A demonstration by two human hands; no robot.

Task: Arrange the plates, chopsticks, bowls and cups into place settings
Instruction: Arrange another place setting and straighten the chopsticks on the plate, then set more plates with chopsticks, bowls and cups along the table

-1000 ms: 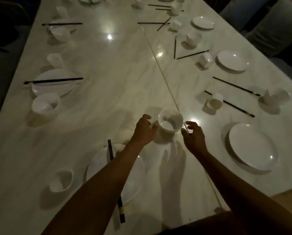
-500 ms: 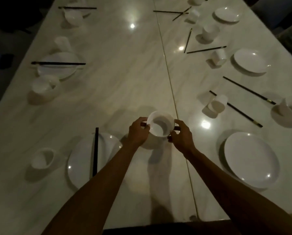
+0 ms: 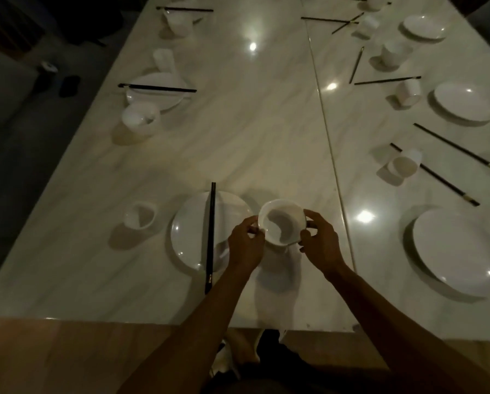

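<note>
While both hands are holding the bowl (image 3: pixel 282 221), the plate (image 3: pixel 192 237) is sitting just left (touching, maybe). The left hand (image 3: pixel 245 247) is nearer, and fingers (image 3: pixel 312 216) are curling round the rim.

Views: one, head-worn, wide-angle. Position: at the near short end of a long pale table (image 3: pixel 252 132), above its edge. Facing: forward and steeply down, along the table's length toward its far end, which runs out of the top of the frame. Range: close; both forearms enter from the bottom edge, hands near frame centre. Also in frame: a strip of floor (image 3: pixel 67 356) below the near table edge. Edges curve with lens distortion. Shared coverage: none, single view.
</note>
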